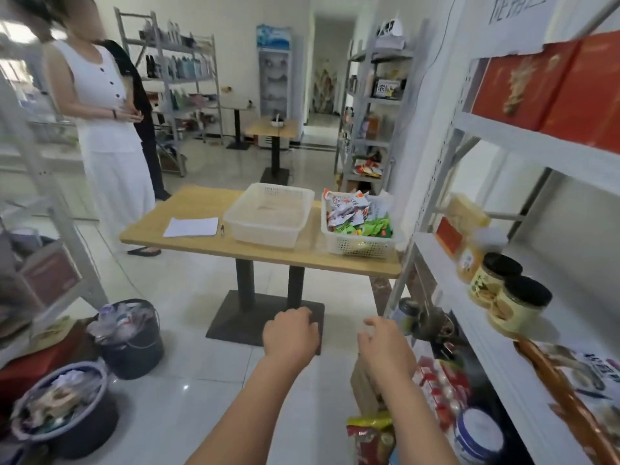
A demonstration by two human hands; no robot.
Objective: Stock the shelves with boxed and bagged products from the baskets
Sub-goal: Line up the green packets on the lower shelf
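Shelving (536,152) of white metal fills the right side. Ahead stands the wooden worktop (201,241). Red boxes (553,85) sit on the top shelf. Two white baskets stand side by side on the worktop: the left basket (265,234) shows a bare bottom, and the right basket (362,246) is heaped with bagged snacks (355,213). Left hand (290,333) and right hand (385,347) hover low before the worktop, fingers loosely curled, released, grasping nothing. A paper sheet (191,227) lies left of the baskets. Black-lidded jars (516,307) line the middle shelf.
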